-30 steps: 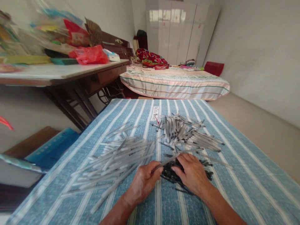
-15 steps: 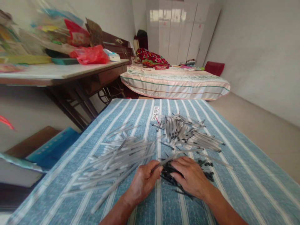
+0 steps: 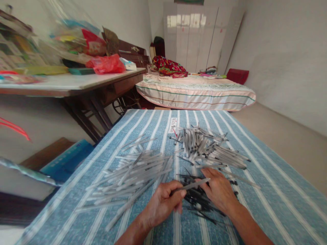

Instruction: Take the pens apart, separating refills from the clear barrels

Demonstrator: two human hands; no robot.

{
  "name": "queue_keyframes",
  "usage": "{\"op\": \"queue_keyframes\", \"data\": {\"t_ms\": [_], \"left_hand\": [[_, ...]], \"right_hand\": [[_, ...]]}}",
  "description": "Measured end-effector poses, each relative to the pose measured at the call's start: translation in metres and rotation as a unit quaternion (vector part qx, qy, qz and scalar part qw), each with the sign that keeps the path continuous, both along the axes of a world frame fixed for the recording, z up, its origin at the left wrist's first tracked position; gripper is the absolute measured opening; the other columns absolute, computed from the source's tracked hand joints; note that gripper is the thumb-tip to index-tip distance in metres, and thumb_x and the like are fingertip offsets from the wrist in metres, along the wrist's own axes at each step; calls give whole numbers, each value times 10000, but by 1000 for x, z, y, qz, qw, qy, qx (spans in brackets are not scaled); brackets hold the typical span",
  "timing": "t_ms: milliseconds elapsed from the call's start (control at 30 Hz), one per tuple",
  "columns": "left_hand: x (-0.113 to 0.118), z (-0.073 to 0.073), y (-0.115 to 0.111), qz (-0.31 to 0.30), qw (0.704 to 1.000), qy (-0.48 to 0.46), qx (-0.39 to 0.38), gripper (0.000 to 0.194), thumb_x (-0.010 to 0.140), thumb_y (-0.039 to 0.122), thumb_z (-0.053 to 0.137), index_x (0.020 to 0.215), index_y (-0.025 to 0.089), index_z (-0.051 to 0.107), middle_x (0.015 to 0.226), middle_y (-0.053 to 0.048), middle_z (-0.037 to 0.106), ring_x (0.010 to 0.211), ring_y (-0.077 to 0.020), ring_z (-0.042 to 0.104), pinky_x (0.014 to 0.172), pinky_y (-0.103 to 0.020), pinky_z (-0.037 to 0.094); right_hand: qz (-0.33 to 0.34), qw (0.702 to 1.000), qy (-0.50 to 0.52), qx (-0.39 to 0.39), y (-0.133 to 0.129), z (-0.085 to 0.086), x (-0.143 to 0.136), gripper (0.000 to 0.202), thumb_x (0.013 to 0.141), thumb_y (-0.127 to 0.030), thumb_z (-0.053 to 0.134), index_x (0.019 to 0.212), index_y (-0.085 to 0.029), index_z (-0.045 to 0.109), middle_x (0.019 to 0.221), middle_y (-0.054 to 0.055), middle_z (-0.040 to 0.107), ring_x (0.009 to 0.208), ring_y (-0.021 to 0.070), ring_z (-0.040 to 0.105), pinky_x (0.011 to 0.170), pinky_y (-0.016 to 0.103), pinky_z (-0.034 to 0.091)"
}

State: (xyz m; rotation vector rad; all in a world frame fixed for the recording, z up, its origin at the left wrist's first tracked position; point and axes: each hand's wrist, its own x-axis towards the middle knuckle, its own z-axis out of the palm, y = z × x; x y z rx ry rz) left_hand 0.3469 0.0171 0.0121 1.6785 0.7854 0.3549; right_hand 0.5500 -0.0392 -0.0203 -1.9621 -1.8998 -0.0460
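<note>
My left hand [image 3: 167, 200] pinches a thin translucent grey tube [image 3: 192, 185] between thumb and fingers, its far end slanting up to the right. That end lies in front of the fingers of my right hand [image 3: 219, 189], which are curled together over a heap of thin black sticks [image 3: 196, 199]. What the right fingers hold, if anything, is hidden. To the left is a loose pile of similar translucent tubes [image 3: 133, 173]. Beyond my right hand lies a pile of pale sticks with black tips [image 3: 217, 149].
Everything lies on a table with a blue and white striped cloth [image 3: 63, 200]. A "With love" label [image 3: 173, 125] is near its far end. A side table [image 3: 102, 80] with bags stands left, and a bed [image 3: 194, 92] stands beyond.
My left hand has drawn back slightly with the tube, whose far end now shows near my right fingers. The right fingers have curled in more. The whole view has shifted a little.
</note>
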Motion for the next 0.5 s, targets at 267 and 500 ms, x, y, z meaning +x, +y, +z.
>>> {"op": "queue_keyframes", "data": {"t_ms": [267,500], "left_hand": [[3,-14,-13,-92,983,0,-157,294,752,420,540,738,132,591,720,-42,660,539,-111,546,448,-182,400],[1,-11,-11,-43,997,-31,-63,362,753,427,547,829,101,684,630,-7,574,575,-96,499,551,-193,376]], "right_hand": [[8,999,-44,21,5,-16,0,290,840,-357,489,999,-146,611,1038,140,615,974,278,563,840,397,446],[80,996,28,12,6,-19,-2,163,846,-237,455,866,-185,608,917,90,626,849,218,594,758,329,477]]}}
